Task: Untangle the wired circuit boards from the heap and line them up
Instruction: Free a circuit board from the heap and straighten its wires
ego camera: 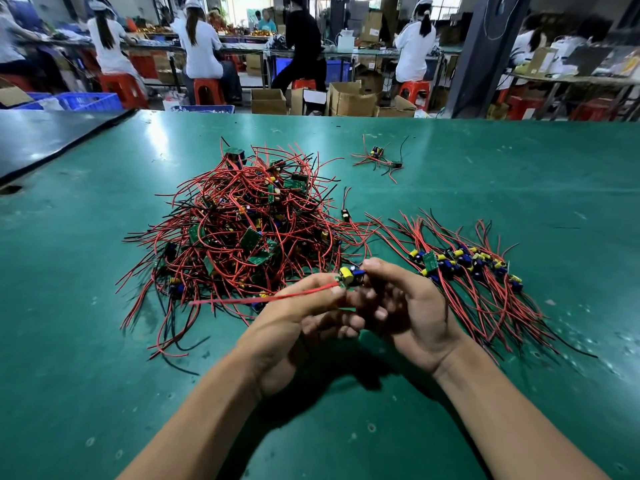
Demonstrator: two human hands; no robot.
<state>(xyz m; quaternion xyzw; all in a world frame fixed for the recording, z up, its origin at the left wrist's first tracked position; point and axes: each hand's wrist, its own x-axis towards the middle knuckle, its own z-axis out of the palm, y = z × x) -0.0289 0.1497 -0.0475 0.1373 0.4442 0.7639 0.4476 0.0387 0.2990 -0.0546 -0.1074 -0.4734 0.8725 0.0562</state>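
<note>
A tangled heap [242,223] of small green circuit boards with red and black wires lies in the middle of the green table [485,188]. To its right, a row of boards [464,263] lies side by side with wires trailing toward me. Both hands meet just in front of the heap, holding one small board [349,276] with yellow and blue parts. My left hand [298,323] pinches the board's left end and its red wire [263,299], which sticks out to the left. My right hand [405,306] pinches the board's right side.
Two or three loose wired boards [379,157] lie apart at the far right of the heap. One single board [345,213] sits between heap and row. A dark table [41,136] adjoins at the far left. People sit at benches beyond the table's far edge.
</note>
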